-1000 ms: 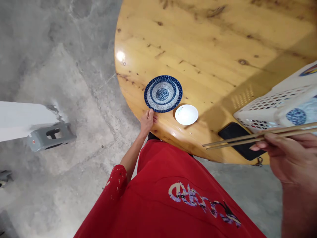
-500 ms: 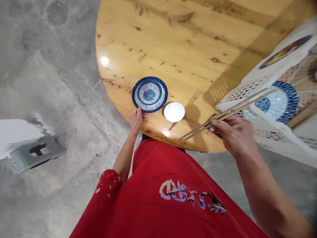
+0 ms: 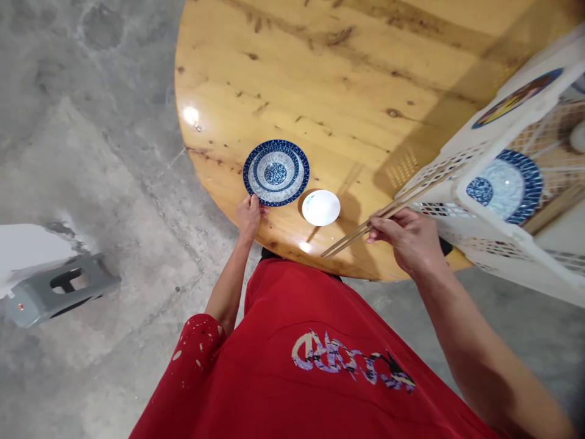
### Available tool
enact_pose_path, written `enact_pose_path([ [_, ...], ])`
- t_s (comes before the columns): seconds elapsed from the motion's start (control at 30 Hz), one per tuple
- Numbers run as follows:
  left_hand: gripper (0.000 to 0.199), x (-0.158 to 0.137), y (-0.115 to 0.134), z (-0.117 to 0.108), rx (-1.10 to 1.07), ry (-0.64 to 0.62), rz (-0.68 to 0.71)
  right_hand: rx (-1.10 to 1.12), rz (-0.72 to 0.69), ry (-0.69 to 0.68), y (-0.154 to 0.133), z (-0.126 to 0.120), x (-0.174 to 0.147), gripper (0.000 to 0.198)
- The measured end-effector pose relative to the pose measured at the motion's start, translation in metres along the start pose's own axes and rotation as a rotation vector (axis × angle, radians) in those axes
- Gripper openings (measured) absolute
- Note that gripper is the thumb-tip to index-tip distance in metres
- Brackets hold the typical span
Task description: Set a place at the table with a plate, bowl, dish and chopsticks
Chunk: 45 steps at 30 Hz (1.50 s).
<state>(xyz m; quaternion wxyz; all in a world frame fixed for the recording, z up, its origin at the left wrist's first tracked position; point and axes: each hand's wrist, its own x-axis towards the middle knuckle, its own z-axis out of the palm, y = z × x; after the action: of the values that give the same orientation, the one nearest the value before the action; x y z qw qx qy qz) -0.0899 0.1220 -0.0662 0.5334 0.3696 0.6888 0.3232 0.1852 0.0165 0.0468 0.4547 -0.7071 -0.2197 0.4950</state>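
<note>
My left hand pinches the near edge of a blue-and-white patterned plate lying near the rim of the round wooden table. To the right of that plate sits a small white bowl. Over the table's front edge, my right hand is closed round a pair of wooden chopsticks. Their near tips point down-left toward the table edge, below the bowl. Their far ends reach to the side of a white plastic basket.
The basket stands at the right of the table; inside it are a blue-rimmed plate and other things I cannot make out fully. A dark object shows beside my right wrist. On the concrete floor at left is a grey stool.
My right hand has moved left with the chopsticks, away from the basket and nearer the bowl. The left hand stays at the plate's edge.
</note>
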Motion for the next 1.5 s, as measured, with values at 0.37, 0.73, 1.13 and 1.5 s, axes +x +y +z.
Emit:
enact_pose_path([
  [0.37, 0.031, -0.004, 0.002, 0.004, 0.004, 0.000, -0.037, -0.033, -0.005, -0.068, 0.021, 0.020, 0.022, 0.033],
  [0.73, 0.035, -0.005, 0.000, 0.001, -0.035, -0.024, -0.054, -0.050, 0.080, -0.089, 0.029, 0.035, 0.052, 0.018],
  [1.13, 0.027, -0.086, 0.008, 0.021, 0.507, -0.583, 0.362, -0.025, 0.192, -0.179, 0.021, 0.068, 0.051, 0.013],
  [1.5, 0.025, -0.096, -0.001, 0.031, 0.265, -0.649, 0.184, 0.027, 0.099, -0.167, 0.035, 0.062, 0.044, 0.038],
])
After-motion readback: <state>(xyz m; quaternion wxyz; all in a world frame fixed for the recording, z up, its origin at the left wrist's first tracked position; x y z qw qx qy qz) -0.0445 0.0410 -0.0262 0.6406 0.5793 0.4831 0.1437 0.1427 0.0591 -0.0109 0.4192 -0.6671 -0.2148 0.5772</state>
